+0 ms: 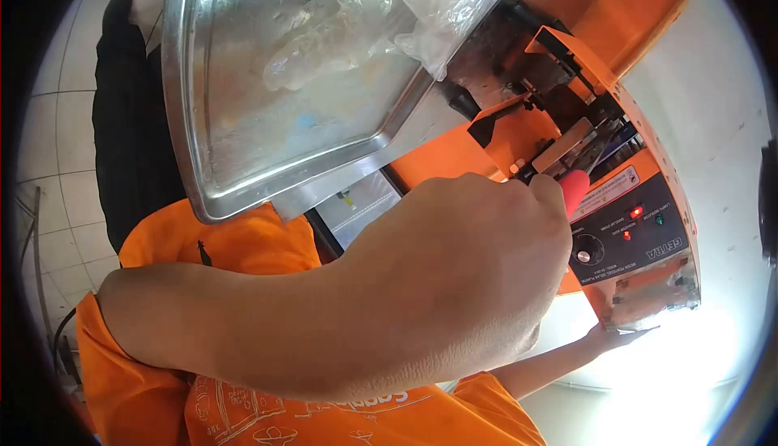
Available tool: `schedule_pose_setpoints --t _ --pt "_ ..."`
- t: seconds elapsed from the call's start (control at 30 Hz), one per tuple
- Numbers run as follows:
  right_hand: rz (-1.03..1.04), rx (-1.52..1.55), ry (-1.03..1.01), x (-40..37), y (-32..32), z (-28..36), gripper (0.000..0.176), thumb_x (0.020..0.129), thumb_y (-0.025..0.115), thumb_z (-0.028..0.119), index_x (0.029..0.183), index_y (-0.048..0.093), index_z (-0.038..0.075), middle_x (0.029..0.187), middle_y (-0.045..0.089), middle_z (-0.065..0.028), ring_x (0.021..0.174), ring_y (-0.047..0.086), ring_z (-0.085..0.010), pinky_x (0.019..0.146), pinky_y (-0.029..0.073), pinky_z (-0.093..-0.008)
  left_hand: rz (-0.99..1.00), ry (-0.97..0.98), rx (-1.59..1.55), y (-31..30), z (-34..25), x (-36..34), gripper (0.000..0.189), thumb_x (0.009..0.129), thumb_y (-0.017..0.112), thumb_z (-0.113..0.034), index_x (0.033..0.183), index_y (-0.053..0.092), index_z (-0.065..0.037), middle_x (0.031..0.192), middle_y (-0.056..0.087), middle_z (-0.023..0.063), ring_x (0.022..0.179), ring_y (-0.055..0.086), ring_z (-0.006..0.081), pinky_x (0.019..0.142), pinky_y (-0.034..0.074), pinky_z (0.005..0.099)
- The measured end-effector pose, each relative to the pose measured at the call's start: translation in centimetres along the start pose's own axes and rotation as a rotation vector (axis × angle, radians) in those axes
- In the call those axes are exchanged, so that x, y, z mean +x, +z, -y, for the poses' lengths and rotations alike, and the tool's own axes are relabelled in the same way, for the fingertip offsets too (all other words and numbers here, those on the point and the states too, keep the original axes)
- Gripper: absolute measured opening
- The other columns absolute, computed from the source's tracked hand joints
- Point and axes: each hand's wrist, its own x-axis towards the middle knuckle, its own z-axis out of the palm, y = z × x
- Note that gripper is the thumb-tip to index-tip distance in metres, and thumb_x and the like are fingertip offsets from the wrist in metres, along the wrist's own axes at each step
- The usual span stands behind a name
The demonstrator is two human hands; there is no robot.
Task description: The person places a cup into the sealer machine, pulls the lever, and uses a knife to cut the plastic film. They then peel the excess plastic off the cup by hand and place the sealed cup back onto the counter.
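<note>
In the head view, the left hand [506,227] is curled in a fist around a red-handled tool [574,190], the handle jutting past the knuckles; that angle probably lets its tip reach the open inside of the orange machine [679,211] just beyond. Right beside the fist, the control panel [608,223] shows red lamps glowing. Below it, the right hand [604,339] is at the machine's lower end, perhaps to steady it; whether those fingers grip, one cannot tell. Above the left forearm sits the metal tray [180,122], apparently there to keep clear plastic bags [454,8] together.
</note>
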Motion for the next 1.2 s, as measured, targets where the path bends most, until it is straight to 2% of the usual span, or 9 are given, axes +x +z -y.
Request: schedule_pose_setpoints --t 0.17,0.27,0.33,0.47,0.67,0.73,0.87,1.03,1.2 --pt "0.015 -0.031 -0.051 0.2 -0.3 -0.5 0.066 0.101 0.040 0.040 0.156 0.014 0.015 0.156 0.023 -0.0207 0.141 0.032 -0.0360 0.118 0.029 -0.0516 0.080 -0.026 0.001 -0.1 0.1 0.2 0.024 0.082 0.063 -0.010 0.091 0.056 0.011 0.064 0.062 0.0134 0.056 0.066 0.0260 0.050 0.053 0.0350" --pt "0.025 -0.047 -0.071 0.2 -0.7 -1.3 0.066 0.101 0.040 0.040 0.156 0.014 0.014 0.155 0.024 -0.0206 0.141 0.033 -0.0358 0.118 0.030 -0.0514 -0.014 0.012 0.066 0.2 -0.2 -0.1 0.026 0.083 0.061 -0.011 0.093 0.056 0.012 0.061 0.061 0.0131 0.057 0.067 0.0255 0.049 0.052 0.0344" --pt "0.019 -0.037 -0.061 0.3 -0.8 -1.6 0.066 0.101 0.039 0.041 0.156 0.015 0.014 0.155 0.025 -0.0203 0.140 0.033 -0.0355 0.117 0.031 -0.0511 0.059 -0.034 0.044 0.0 -0.4 -0.2 0.027 0.085 0.060 -0.012 0.095 0.055 0.012 0.060 0.061 0.0121 0.056 0.067 0.0253 0.049 0.052 0.0339" --pt "-0.018 0.003 0.061 -0.8 1.5 3.0 0.067 0.101 0.041 0.040 0.156 0.014 0.013 0.154 0.027 -0.0201 0.140 0.034 -0.0354 0.117 0.032 -0.0506 0.053 -0.021 0.040 0.1 -0.6 -0.2 0.027 0.083 0.061 -0.012 0.095 0.055 0.012 0.058 0.061 0.0116 0.054 0.066 0.0256 0.048 0.052 0.0338" --pt "0.007 -0.022 -0.005 -0.1 0.2 0.4 0.070 0.099 0.044 0.039 0.156 0.013 0.012 0.155 0.026 -0.0199 0.141 0.033 -0.0351 0.117 0.032 -0.0512 0.092 -0.059 0.037 0.5 -0.2 0.1 0.029 0.080 0.063 -0.013 0.095 0.054 0.011 0.058 0.060 0.0119 0.053 0.066 0.0250 0.047 0.052 0.0330" --pt "0.010 -0.023 -0.008 -0.2 0.2 0.6 0.070 0.099 0.044 0.039 0.156 0.013 0.012 0.155 0.025 -0.0199 0.141 0.033 -0.0351 0.117 0.032 -0.0513 0.003 -0.005 0.000 0.9 -0.1 -0.2 0.026 0.087 0.061 -0.013 0.100 0.048 0.006 0.048 0.054 0.0094 0.040 0.058 0.0258 0.040 0.044 0.0382" --pt "0.009 -0.026 -0.023 -0.1 0.2 0.6 0.071 0.099 0.045 0.039 0.156 0.013 0.012 0.155 0.025 -0.0198 0.141 0.032 -0.0351 0.117 0.032 -0.0515 0.054 -0.007 0.034 0.3 -0.5 -0.3 0.030 0.080 0.064 -0.013 0.096 0.054 0.011 0.058 0.061 0.0123 0.054 0.067 0.0258 0.048 0.053 0.0340" --pt "0.032 -0.042 -0.057 -0.2 0.2 0.5 0.072 0.098 0.046 0.040 0.156 0.013 0.011 0.156 0.025 -0.0197 0.141 0.032 -0.0352 0.117 0.032 -0.0518 0.091 -0.061 0.018 -0.1 -0.4 0.1 0.028 0.080 0.062 -0.010 0.097 0.054 0.012 0.058 0.060 0.0115 0.054 0.066 0.0256 0.047 0.052 0.0342" --pt "-0.034 0.042 0.062 -0.9 1.7 3.0 0.073 0.097 0.046 0.038 0.156 0.013 0.012 0.157 0.022 -0.0197 0.142 0.030 -0.0359 0.117 0.031 -0.0526 0.024 -0.023 0.020 0.3 -0.3 0.1 0.028 0.079 0.063 -0.009 0.095 0.054 0.011 0.059 0.061 0.0135 0.055 0.067 0.0266 0.049 0.053 0.0350"
